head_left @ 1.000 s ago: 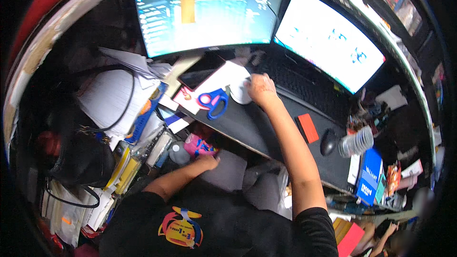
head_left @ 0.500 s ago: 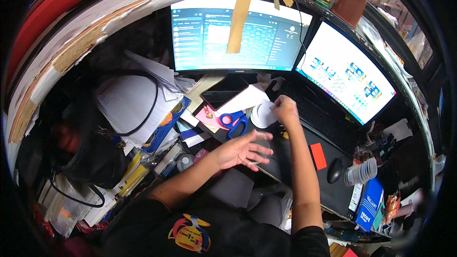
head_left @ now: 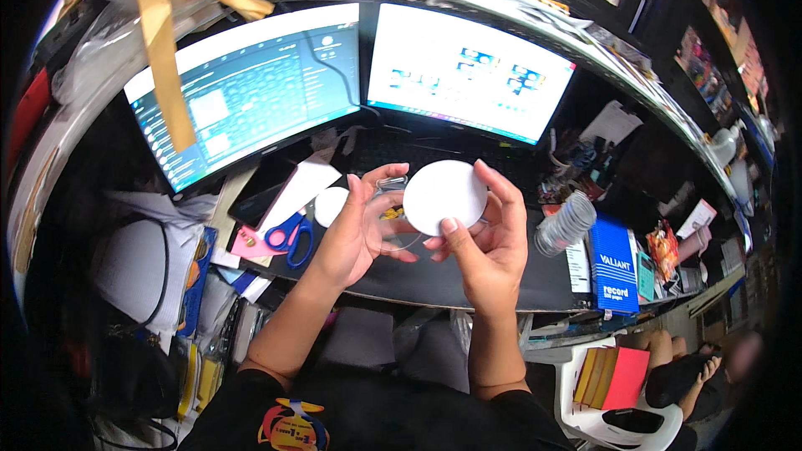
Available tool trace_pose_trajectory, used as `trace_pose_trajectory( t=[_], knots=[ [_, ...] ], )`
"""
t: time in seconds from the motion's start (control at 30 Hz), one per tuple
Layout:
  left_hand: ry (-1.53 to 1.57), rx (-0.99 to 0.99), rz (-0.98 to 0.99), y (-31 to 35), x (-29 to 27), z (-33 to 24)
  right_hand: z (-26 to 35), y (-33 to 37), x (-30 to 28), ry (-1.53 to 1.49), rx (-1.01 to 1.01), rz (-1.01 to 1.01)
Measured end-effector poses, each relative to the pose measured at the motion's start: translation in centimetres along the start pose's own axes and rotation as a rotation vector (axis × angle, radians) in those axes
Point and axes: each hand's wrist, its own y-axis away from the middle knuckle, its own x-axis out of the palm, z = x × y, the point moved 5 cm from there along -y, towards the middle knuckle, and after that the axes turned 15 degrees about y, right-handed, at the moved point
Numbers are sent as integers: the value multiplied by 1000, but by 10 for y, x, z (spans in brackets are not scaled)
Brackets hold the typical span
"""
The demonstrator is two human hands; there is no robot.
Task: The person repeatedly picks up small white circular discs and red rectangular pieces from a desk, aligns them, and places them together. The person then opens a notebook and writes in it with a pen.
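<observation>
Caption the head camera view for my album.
Right-hand fingers hold a white disc, left-hand fingers a clear round piece, above a black desk.

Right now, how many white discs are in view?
2: one white disc in the right hand, a second disc on the desk, partly behind the left hand. More may be hidden underneath.

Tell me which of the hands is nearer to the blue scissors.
Left. The left hand is just to the right of the blue scissors; the right hand, holding up a white disc, is farther right.
</observation>
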Motion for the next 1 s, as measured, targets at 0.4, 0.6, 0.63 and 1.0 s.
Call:
trace_pose_trajectory(
  t=[0.4,0.6,0.63,1.0],
  knots=[
    [-311,31,200,-7,72,38,-18,33,-63,-100,-13,-401],
    [-468,-34,178,-12,65,37,-13,35,-80,594,-205,-370],
    [-500,-63,201,-12,64,39,-10,32,-80,650,-297,-257],
    [-206,-136,74,-6,50,86,-53,52,-77,-183,138,-407]
  ],
)
